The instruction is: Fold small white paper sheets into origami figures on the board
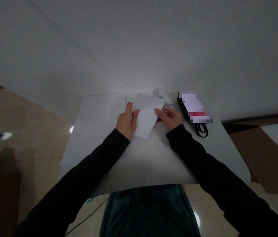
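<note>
Between my two hands is a small white sheet of paper [147,113], held tilted above the white table [139,168]. My left hand [127,121] pinches its left edge, thumb on the front face. On the right edge, my right hand [170,118] grips the paper with the thumb in front and the fingers behind, partly hidden. Behind the right hand lies a folded white piece of paper [165,96]. Larger white sheets [99,113] lie flat on the table to the left of my left hand.
A black case or pouch [184,107] with a strap [201,130] rests at the table's back right, its top blurred out. The wall [139,46] rises behind the table. A brown cardboard box [264,158] stands to the right, and a cable [87,217] crosses the floor.
</note>
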`<move>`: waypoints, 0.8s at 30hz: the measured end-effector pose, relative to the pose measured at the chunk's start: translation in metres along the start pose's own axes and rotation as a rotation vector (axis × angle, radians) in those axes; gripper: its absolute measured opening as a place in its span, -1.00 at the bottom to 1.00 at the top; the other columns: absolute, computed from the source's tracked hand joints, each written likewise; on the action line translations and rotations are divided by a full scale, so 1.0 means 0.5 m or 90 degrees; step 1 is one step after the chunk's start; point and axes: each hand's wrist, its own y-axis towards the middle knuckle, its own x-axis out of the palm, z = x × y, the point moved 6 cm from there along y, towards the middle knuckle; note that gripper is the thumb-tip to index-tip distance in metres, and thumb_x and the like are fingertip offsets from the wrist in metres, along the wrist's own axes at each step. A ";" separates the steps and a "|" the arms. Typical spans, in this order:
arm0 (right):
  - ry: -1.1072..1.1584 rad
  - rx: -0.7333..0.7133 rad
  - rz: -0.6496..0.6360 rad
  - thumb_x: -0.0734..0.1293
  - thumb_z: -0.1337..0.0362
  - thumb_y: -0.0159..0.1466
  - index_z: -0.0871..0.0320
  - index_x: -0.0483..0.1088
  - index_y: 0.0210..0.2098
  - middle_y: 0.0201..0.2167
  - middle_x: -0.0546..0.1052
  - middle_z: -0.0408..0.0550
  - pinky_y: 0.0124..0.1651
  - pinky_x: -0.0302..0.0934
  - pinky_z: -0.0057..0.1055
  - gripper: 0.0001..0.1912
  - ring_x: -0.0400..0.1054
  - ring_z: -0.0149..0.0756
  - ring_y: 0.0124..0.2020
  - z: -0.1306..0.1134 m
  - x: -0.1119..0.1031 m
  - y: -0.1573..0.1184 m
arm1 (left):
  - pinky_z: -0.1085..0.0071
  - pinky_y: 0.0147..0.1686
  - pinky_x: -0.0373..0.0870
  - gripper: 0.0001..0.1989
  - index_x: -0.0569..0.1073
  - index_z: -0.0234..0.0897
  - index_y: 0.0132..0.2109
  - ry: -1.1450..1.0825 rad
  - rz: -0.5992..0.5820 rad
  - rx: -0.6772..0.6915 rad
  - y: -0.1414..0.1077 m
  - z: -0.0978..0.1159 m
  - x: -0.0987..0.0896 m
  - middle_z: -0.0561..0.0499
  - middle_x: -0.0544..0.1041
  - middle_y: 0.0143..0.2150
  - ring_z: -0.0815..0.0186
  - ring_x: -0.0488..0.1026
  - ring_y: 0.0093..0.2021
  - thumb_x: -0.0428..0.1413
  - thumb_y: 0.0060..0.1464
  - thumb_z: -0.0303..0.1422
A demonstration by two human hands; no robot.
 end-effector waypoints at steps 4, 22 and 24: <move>-0.052 0.051 -0.057 0.48 0.02 -0.06 0.18 0.46 -0.62 -0.68 0.48 -0.17 -0.50 0.38 -0.38 -0.66 0.35 -0.41 -0.64 0.009 0.011 -0.008 | 0.36 -0.47 0.32 -0.58 0.27 -0.36 0.01 0.033 -0.005 0.003 0.002 -0.007 0.006 -0.06 0.46 -0.48 0.18 0.46 -0.49 -0.21 0.29 -0.10; -0.097 0.008 -0.025 0.50 0.08 -0.04 0.19 0.50 -0.56 -0.65 0.53 -0.11 -0.46 0.40 -0.35 -0.72 0.38 -0.37 -0.63 0.011 0.012 -0.025 | 0.37 -0.44 0.29 -0.63 0.24 -0.29 -0.05 0.033 0.036 -0.054 0.004 -0.021 0.013 -0.07 0.46 -0.41 0.18 0.48 -0.42 -0.23 0.30 -0.09; -0.102 -0.006 -0.008 0.50 0.08 -0.05 0.18 0.49 -0.57 -0.68 0.51 -0.13 -0.51 0.37 -0.36 -0.72 0.36 -0.38 -0.66 0.008 0.010 -0.025 | 0.38 -0.44 0.29 -0.64 0.24 -0.28 -0.07 0.013 0.050 -0.043 0.003 -0.017 0.015 -0.06 0.46 -0.40 0.20 0.48 -0.42 -0.23 0.30 -0.09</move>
